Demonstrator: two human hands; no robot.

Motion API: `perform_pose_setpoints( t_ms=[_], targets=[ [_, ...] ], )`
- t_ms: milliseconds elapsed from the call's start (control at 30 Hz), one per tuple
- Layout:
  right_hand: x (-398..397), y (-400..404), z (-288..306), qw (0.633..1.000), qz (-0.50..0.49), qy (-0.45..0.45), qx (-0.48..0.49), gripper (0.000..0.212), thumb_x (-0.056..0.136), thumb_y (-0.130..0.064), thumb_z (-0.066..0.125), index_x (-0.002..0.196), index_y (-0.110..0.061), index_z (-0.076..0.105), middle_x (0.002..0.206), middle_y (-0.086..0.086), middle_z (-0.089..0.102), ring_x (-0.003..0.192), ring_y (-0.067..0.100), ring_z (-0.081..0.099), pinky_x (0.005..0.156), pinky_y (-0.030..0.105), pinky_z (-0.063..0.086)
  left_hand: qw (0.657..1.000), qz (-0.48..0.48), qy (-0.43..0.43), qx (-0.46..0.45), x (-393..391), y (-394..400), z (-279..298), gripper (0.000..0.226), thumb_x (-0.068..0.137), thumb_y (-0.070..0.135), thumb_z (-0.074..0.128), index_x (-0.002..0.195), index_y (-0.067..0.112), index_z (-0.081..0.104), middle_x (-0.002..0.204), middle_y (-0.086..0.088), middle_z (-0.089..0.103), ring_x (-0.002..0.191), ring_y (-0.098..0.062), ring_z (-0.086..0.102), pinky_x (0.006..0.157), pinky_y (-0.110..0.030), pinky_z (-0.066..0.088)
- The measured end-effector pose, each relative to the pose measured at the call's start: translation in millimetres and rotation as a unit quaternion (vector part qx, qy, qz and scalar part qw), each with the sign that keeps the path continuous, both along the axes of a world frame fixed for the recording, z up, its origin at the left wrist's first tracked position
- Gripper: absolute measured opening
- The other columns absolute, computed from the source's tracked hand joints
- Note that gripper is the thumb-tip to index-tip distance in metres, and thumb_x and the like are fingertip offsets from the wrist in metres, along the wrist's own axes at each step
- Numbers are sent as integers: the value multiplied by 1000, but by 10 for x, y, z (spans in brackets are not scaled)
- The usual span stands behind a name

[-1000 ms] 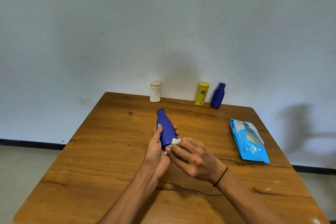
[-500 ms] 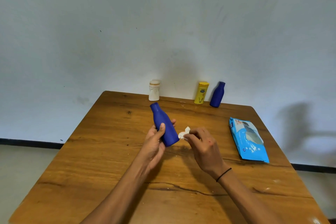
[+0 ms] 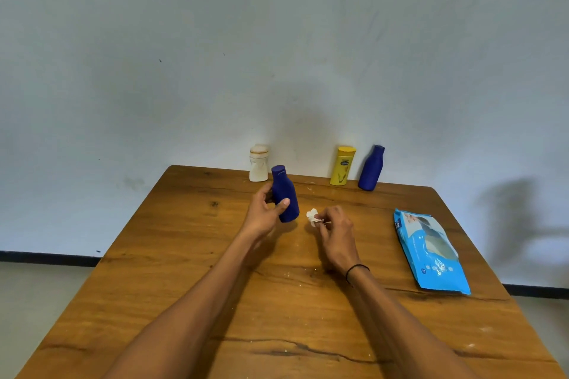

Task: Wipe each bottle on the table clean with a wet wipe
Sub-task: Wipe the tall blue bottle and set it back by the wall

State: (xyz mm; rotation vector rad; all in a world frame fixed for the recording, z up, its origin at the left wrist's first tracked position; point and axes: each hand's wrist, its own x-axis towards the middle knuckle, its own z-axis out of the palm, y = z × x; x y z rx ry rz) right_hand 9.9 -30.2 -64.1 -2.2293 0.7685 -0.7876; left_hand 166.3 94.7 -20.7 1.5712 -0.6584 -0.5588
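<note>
Gripping a dark blue plastic bottle [image 3: 284, 195] in the left hand [image 3: 261, 215], upright just above the wooden table [image 3: 191, 255] centre; pinching a crumpled white wet wipe [image 3: 312, 216] in the right hand [image 3: 337, 232], just beside. Wiping apparently finished here; next, probably setting down, then reaching far for another.

Bare forearms, no sleeves; thin black band [image 3: 356, 271] on right wrist.

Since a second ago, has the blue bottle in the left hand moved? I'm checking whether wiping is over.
Yes. The held blue bottle has gone away from the person toward the white bottle and now stands apart from the wipe.
</note>
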Motion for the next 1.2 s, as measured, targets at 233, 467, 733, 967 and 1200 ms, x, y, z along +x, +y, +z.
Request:
perform_pose_setpoints(
  t_ms=[233, 467, 733, 967, 1200],
  targets=[
    [330, -382, -188, 1000, -24, 19, 2, 16, 99, -7, 64, 97, -22, 60, 104, -5, 52, 92, 3, 53, 79, 19, 47, 996, -21, -85, 36, 532, -806, -18, 43, 96, 9, 74, 132, 22, 55, 127, 0, 66, 121, -22, 61, 101, -45, 56],
    [480, -590, -363, 999, -24, 22, 3, 13, 101, -9, 62, 103, -22, 60, 107, -7, 51, 94, 0, 52, 74, 13, 46, 987, -75, -110, 89, 888, -1501, -228, 50, 100, 6, 67, 144, 20, 49, 141, -5, 61, 130, -26, 58, 94, -39, 62],
    [490, -622, -429, 1000, -11, 18, -11, 23, 100, -4, 60, 97, -26, 53, 106, -7, 50, 94, -3, 51, 77, 8, 43, 978, -132, -125, 104, 1089, -1833, -283, 49, 101, 3, 64, 145, 13, 46, 144, -8, 58, 135, -27, 55, 106, -39, 52],
    [514, -617, -443, 1000, -1, 22, -17, 26, 100, -4, 58, 99, -28, 50, 110, -9, 47, 95, 1, 51, 75, 13, 44, 975, -143, -128, 111, 1060, -1888, -406, 49, 101, 6, 65, 145, 15, 46, 145, -6, 57, 130, -19, 54, 107, -35, 50],
    [530, -605, -441, 999, -2, 30, -27, 25, 100, -4, 58, 102, -27, 50, 111, -8, 47, 96, 5, 51, 77, 16, 46, 976, -119, -126, 128, 1044, -1873, -494, 51, 99, 9, 68, 145, 15, 48, 147, -8, 59, 136, -26, 54, 113, -44, 48]
  ],
)
